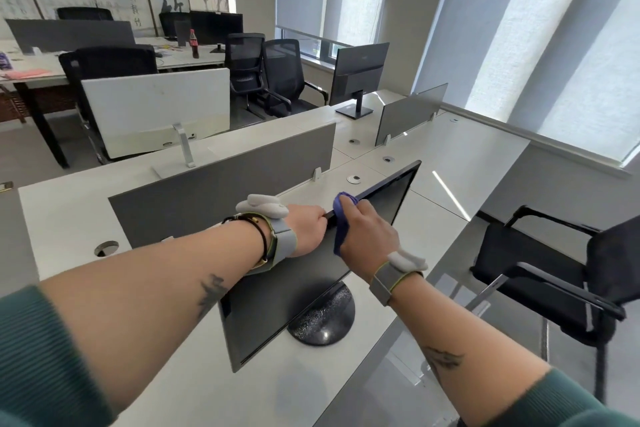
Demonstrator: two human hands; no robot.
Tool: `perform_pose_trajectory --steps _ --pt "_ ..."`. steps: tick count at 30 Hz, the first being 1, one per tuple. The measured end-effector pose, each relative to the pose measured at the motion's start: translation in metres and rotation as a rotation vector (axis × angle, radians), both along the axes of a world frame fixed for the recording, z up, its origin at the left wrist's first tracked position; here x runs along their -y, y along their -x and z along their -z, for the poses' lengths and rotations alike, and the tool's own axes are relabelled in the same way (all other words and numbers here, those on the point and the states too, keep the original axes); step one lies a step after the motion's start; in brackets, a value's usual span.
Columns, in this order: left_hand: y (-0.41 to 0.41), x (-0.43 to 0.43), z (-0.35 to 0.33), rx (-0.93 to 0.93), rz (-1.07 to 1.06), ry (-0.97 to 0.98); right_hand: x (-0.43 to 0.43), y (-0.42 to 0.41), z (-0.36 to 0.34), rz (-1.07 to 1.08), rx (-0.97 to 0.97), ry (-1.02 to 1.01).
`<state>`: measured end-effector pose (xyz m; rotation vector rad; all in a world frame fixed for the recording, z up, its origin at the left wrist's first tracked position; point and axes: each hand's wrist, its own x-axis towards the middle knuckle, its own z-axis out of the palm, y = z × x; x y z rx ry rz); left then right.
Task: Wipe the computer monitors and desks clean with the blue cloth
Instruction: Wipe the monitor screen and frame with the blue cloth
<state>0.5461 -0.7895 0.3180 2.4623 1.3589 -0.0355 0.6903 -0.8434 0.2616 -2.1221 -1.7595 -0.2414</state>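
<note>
I am on the first of the jobs here, wiping the nearest monitor (284, 308), and I judge the work is at its top edge rather than the screen face. My left hand (308, 229) grips the upper rim of the monitor, fingers curled over it, steadying the panel. My right hand (369, 236) is closed around the blue cloth (341, 218), which is bunched in the fist and pressed against that same top edge, just beside the left hand, with a tail hanging down over the dark glass.

The next move, as I read it, calls for drawing the cloth along the rim toward the far corner, then down across the screen, with the left hand bracing so the panel does not swing on its stand. Pressure should be light: the screen is thin, flat and glossy-black, and it tilts on a single neck above a round, speckled dark base (322, 319).

The cloth looks soft and limp and folds easily. The desk (207, 374) is a smooth, pale, matte slab, not yet wiped as far as I can tell. Behind the monitor stands a grey, felt-like divider (221, 184) held in small clips. A black mesh chair (554, 274) with a metal frame sits to the right.
</note>
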Motion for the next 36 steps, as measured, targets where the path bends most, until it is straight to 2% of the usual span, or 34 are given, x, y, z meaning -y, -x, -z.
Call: perform_pose_trajectory --steps 4,10,13,15,19,22,30,33,36 --pt "-0.017 0.000 0.015 0.013 -0.013 -0.079 -0.012 -0.035 0.003 -0.031 0.067 -0.063" --pt "-0.025 0.001 -0.001 -0.099 -0.082 -0.049 -0.054 -0.127 -0.019 0.128 -0.088 0.066" --pt "-0.055 -0.003 -0.011 -0.209 -0.132 -0.088 -0.054 -0.118 -0.015 0.100 -0.111 0.077" --pt "-0.075 -0.008 -0.013 -0.235 -0.092 -0.122 -0.049 -0.104 -0.011 0.058 -0.093 0.064" --pt "-0.123 -0.016 -0.013 -0.164 -0.025 -0.145 -0.049 -0.120 -0.002 0.002 -0.017 0.065" --pt "-0.115 -0.026 -0.004 -0.141 -0.038 -0.160 -0.060 -0.137 -0.001 -0.036 0.012 0.061" --pt "-0.113 -0.025 0.001 -0.088 -0.075 -0.207 -0.094 -0.208 -0.018 0.092 -0.040 0.081" --pt "-0.107 -0.030 0.005 -0.098 -0.055 -0.212 -0.094 -0.196 -0.021 0.103 -0.112 0.067" --pt "-0.108 -0.031 0.004 -0.096 -0.064 -0.211 -0.078 -0.158 -0.014 0.023 -0.067 0.045"
